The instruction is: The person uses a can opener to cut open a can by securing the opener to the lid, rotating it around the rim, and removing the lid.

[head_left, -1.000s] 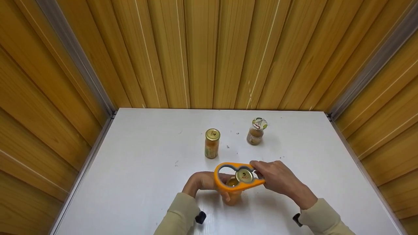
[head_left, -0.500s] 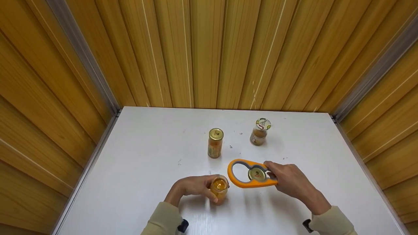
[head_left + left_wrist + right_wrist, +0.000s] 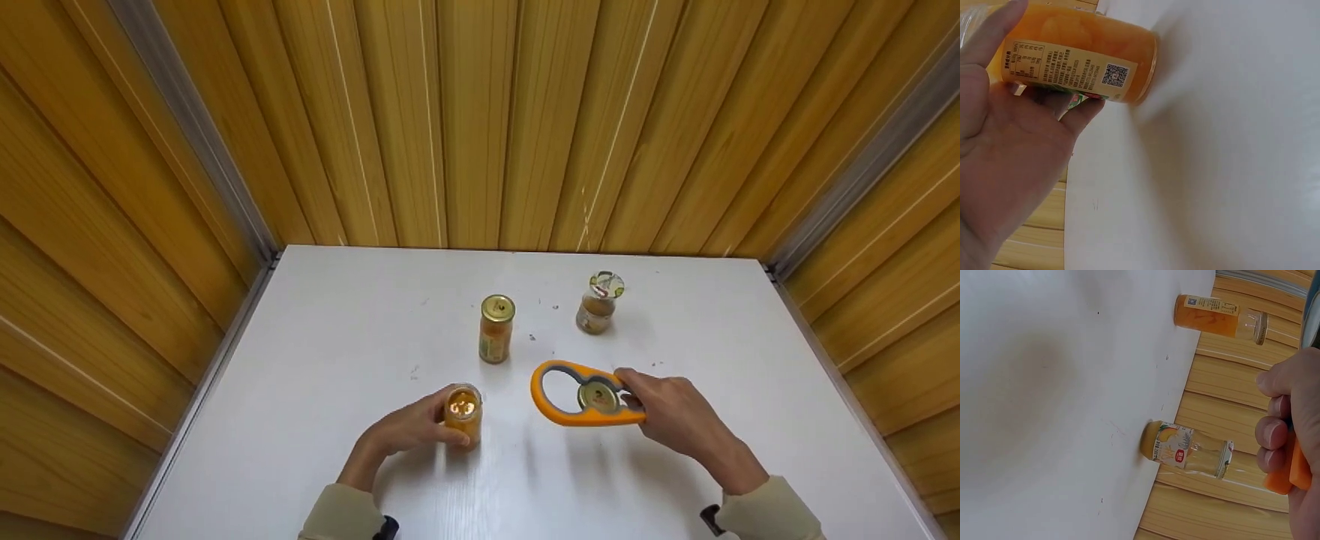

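Observation:
My left hand [image 3: 412, 426] grips a lidless glass jar of orange fruit [image 3: 464, 424] by its side, thumb in front. In the left wrist view the jar [image 3: 1081, 50] shows a label with a QR code, its base close to the table; I cannot tell whether it touches. My right hand [image 3: 679, 411] holds an orange and grey jar opener [image 3: 555, 412] by its handles, above the table. A gold lid [image 3: 598, 396] sits in the opener's smaller opening. In the right wrist view, fingers curl round the orange handles [image 3: 1292, 472].
A gold-lidded jar of orange fruit [image 3: 496, 330] stands upright beyond the hands. Behind it to the right is a part-filled jar with a patterned lid [image 3: 600, 304]. The white table [image 3: 360, 315] ends at a wood-patterned wall [image 3: 472, 135]; small specks dot its surface.
The gold lid, held in the opener, has come away from the jar. My left hand has carried the jar left, while the opener has moved right with the lid in it.

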Demonstrator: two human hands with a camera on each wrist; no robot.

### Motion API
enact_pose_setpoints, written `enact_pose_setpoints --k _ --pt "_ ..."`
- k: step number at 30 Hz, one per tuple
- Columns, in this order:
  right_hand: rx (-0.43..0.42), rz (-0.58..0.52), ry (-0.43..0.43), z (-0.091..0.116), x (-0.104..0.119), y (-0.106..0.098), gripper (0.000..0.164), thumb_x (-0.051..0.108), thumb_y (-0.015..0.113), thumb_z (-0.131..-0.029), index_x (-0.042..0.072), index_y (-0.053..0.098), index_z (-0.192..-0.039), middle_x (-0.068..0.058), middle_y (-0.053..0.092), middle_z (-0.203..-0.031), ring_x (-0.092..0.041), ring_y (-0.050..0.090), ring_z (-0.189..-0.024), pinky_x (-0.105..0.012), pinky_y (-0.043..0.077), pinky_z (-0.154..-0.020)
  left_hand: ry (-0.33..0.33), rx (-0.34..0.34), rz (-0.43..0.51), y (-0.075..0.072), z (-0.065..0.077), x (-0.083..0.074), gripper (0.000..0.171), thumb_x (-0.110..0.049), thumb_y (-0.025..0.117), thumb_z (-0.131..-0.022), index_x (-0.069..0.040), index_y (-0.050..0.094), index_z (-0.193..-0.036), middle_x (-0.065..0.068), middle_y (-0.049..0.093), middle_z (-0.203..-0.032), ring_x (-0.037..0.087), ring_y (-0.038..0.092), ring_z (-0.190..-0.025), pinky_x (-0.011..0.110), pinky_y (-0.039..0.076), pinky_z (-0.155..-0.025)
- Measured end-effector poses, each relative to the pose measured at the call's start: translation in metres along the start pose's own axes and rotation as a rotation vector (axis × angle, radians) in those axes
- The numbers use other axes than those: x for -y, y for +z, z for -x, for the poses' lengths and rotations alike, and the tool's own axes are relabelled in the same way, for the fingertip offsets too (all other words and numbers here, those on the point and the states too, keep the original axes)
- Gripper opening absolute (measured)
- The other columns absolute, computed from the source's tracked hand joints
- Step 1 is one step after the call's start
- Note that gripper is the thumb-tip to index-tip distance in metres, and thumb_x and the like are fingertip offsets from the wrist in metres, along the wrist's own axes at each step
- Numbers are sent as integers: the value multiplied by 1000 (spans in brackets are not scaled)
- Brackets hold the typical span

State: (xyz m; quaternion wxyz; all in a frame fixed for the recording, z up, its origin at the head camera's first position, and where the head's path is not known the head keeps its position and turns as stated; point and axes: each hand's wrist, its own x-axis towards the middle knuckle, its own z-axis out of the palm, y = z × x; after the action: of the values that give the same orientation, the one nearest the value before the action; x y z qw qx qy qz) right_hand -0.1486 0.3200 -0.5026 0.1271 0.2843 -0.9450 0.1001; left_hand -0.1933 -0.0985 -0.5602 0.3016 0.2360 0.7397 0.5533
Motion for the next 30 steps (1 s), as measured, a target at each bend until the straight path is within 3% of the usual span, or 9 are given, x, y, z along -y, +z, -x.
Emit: enact_pose_setpoints --k 10,19,27,30 --pt "30 -4 47 3 -4 -4 46 -1 84 -81 16 61 -117 5 73 -90 -1 49 -60 -25 52 -58 -87 -243 -29 -32 22 12 91 -35 81 -91 -13 29 -163 11 49 -149 34 41 -140 64 25 -119" --pt "24 1 63 10 -9 -9 46 -2 83 -82 14 62 -119 4 74 -89 0 48 -59 -25 52 -58 -169 -446 -26 -57 23 21 99 -45 82 -87 -16 27 -165 13 45 -155 37 37 -146 65 21 -121" --pt "34 15 81 13 -11 -9 47 -1 84 -81 15 61 -119 3 75 -92 0 49 -60 -25 54 -60 -155 -501 4 -74 13 23 97 -40 80 -90 -12 25 -164 15 44 -156 37 37 -146 65 18 -121" --pt "0 15 60 13 -11 -7 47 -1 85 -81 14 61 -118 4 74 -89 0 48 -58 -24 52 -56 -149 -520 31 -80 7 22 99 -41 80 -90 -13 22 -165 15 44 -155 36 37 -145 64 17 -122"
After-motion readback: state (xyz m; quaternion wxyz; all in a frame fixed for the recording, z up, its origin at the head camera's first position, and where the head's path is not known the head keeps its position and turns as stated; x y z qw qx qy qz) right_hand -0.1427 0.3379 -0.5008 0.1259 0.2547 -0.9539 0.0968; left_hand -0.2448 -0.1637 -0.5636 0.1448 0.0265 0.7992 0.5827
